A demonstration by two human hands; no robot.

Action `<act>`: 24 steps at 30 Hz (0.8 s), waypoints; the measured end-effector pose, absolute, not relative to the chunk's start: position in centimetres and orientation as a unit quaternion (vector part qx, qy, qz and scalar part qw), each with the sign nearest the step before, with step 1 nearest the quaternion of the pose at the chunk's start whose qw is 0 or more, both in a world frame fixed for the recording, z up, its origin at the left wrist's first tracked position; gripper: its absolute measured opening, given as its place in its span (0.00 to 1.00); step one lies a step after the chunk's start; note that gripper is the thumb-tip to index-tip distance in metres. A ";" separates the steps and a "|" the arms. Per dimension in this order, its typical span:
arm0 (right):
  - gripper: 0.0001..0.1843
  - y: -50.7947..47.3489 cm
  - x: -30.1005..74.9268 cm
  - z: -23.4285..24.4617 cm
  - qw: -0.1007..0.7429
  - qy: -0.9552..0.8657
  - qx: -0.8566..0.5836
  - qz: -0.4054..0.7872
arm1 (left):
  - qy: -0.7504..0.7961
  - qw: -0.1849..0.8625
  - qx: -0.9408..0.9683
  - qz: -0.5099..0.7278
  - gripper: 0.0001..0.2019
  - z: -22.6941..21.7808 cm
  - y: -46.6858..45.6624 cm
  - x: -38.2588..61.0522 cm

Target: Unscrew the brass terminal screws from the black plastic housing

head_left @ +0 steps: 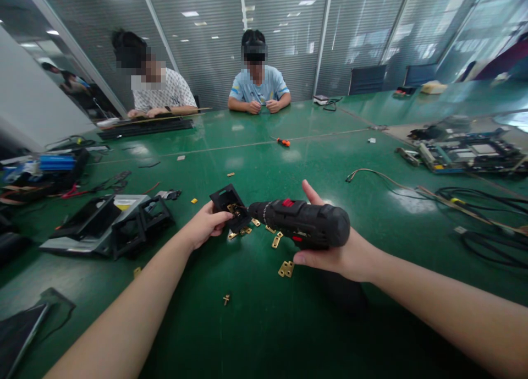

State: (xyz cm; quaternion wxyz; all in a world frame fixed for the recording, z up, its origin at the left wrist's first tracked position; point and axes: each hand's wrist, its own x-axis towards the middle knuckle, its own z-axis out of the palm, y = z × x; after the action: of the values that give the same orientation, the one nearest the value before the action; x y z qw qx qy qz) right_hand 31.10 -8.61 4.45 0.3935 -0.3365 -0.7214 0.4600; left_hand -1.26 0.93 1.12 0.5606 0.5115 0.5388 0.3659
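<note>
My left hand grips a black plastic housing by its near left side, tilted above the green table. Brass-coloured terminal pieces show inside the housing. In my right hand is a black cordless drill with red buttons, its chuck pointing left at the housing. The drill's tip meets the brass parts there; whether it sits in a screw I cannot tell. Loose brass plates lie below the drill, and others lie around the housing. A small brass screw piece rests nearer to me.
Black and grey plastic frames lie at left, beside a blue-cased part. An orange screwdriver lies farther off. Cables and a circuit board are at right. Two people sit across the green table.
</note>
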 end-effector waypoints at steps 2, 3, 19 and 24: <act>0.73 -8.6 31.1 4.7 0.389 -0.725 -0.326 0.466 | 0.542 0.558 0.510 0.367 0.22 1.1 0.9 -1.2; 0.72 -8.5 31.1 4.7 0.391 -0.728 -0.319 0.464 | 0.545 0.556 0.508 0.368 0.22 1.1 0.9 -1.2; 0.57 -7.4 31.9 5.0 0.306 -0.727 -0.232 0.569 | 0.547 0.557 0.509 0.362 0.22 0.9 1.0 -1.4; 0.61 -7.9 31.5 5.3 0.299 -0.628 -0.230 0.681 | 0.546 0.557 0.510 0.363 0.22 1.0 1.0 -1.4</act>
State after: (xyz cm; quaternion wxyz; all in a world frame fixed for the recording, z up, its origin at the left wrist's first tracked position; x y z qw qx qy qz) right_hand 31.52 -7.89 5.26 0.2991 -0.2303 -0.6275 0.6810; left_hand -1.40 0.99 0.97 0.5567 0.5098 0.5464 0.3628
